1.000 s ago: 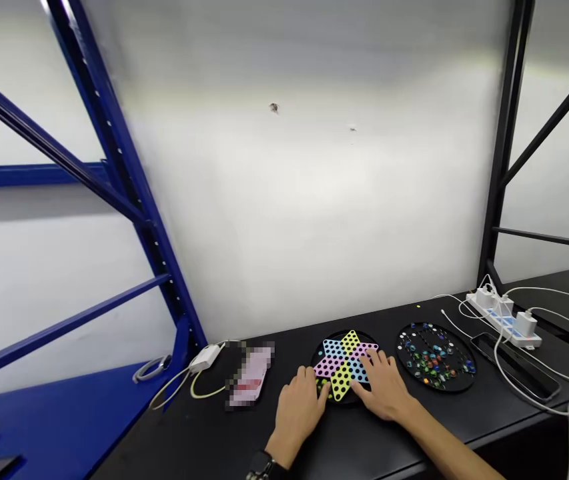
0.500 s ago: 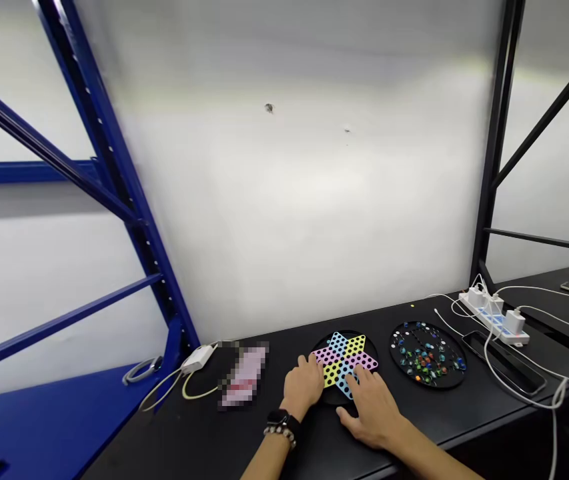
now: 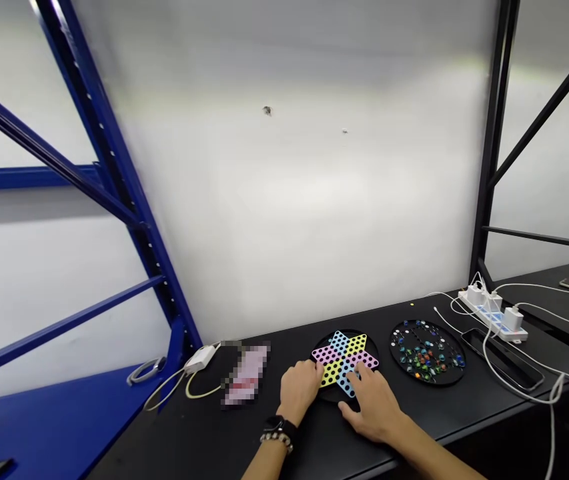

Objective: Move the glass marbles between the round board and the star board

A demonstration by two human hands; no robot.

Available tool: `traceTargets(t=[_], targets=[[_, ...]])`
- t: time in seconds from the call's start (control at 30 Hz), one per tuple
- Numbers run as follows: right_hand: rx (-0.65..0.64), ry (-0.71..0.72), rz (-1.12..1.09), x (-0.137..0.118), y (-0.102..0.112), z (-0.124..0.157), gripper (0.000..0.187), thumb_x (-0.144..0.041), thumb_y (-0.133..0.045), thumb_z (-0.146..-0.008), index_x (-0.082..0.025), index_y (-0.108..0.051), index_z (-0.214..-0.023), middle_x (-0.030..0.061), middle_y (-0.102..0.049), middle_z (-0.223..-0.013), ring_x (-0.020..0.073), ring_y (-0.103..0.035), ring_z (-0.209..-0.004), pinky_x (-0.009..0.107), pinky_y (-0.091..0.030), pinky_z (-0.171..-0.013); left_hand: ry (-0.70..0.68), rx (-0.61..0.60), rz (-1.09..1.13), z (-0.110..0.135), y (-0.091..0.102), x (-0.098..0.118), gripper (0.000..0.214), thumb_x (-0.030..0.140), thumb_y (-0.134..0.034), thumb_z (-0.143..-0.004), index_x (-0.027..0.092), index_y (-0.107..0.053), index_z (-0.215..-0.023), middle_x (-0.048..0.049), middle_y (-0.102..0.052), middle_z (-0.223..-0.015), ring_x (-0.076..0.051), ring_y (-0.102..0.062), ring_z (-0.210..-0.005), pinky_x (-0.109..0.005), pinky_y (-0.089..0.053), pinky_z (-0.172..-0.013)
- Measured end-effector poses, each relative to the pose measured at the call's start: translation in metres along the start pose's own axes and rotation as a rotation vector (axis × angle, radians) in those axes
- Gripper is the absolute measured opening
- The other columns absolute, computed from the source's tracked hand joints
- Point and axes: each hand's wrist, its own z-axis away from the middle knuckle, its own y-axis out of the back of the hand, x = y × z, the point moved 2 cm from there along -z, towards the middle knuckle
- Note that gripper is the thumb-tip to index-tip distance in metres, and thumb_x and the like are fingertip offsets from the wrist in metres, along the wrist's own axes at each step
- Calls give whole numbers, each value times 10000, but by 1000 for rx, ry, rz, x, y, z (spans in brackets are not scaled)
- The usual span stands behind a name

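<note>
A round black game board with a star of pink, blue and yellow perforated triangles [image 3: 345, 357] lies on the black tabletop [image 3: 214, 433]. My left hand [image 3: 298, 392] rests at the board's left rim, fingers curled against its edge. My right hand [image 3: 371, 403] lies over the board's near right part, fingers spread on the star. A watch and bead bracelet sit on my left wrist. To the right, apart from both hands, a second round black tray [image 3: 427, 352] holds several coloured marbles.
A blurred pink packet [image 3: 245, 375] and a white charger with cable [image 3: 199, 360] lie left of the board. A white power strip [image 3: 491, 312] with plugs and trailing cables, and a dark phone [image 3: 504, 360], sit at the right. Blue racking [image 3: 114, 200] stands left, black racking right.
The view shifted slightly. My left hand moved from the board's near left edge up to its left rim; my right hand drew back toward the near side. The star sits turned slightly.
</note>
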Motion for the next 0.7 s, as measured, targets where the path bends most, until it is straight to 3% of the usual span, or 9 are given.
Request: traceTargets(t=[0.17, 0.3, 0.43, 0.5, 0.57, 0.63, 0.7], targets=[[48, -55, -165, 2, 9, -1, 305, -417, -543, -874, -232, -636, -1098, 88, -605, -1182, 234, -622, -958, 356, -469, -868, 118, 28, 98, 3, 3, -5, 350, 304, -431, -916, 168, -706, -1082, -164, -711, -955, -289, -670, -917, -338, -483, -749], [182, -181, -461, 10, 18, -2, 241, -410, -496, -903, -238, -623, -1014, 43, -618, -1058, 186, -619, -872, 302, -482, -805, 277, 43, 183, 1, 10, -19, 484, 366, -289, -981, 176, -716, -853, -137, -721, -840, -267, -686, -790, -289, -428, -626], [355, -238, -708, 7, 21, -8, 262, -468, -521, -886, -229, -626, -915, 46, -612, -995, 201, -588, -932, 325, -458, -871, 405, 137, 398, 2, 27, -22, 568, 430, -232, -995, 197, -606, -637, -64, -666, -649, -189, -610, -611, -248, -304, -530], [322, -289, -930, -3, 19, -14, 341, -548, -536, -855, -219, -629, -861, 42, -618, -939, 182, -585, -822, 309, -476, -780, 353, 213, 484, 5, 39, -7, 564, 434, -253, -992, 195, -540, -570, -30, -600, -562, -153, -532, -537, -255, -259, -520], [141, -410, -1251, -15, 13, -21, 479, -662, -474, -838, -208, -628, -838, 37, -624, -863, 146, -549, -638, 270, -446, -577, 208, 272, 515, 10, 51, 19, 564, 412, -231, -1003, 191, -534, -582, -12, -577, -554, -138, -502, -530, -262, -257, -532], [-32, -538, -1529, -24, 8, -27, 596, -741, -366, -835, -203, -622, -840, 31, -626, -765, 135, -511, -521, 243, -367, -449, 39, 260, 496, 16, 59, 50, 485, 399, -289, -998, 194, -580, -668, -3, -629, -645, -138, -529, -583, -262, -288, -561], [-41, -560, -1625, -25, 6, -30, 645, -756, -285, -850, -207, -623, -853, 29, -627, -687, 161, -546, -524, 249, -388, -447, -131, 283, 426, 20, 63, 78, 357, 356, -356, -983, 206, -628, -808, -12, -675, -799, -159, -575, -710, -277, -353, -654]])
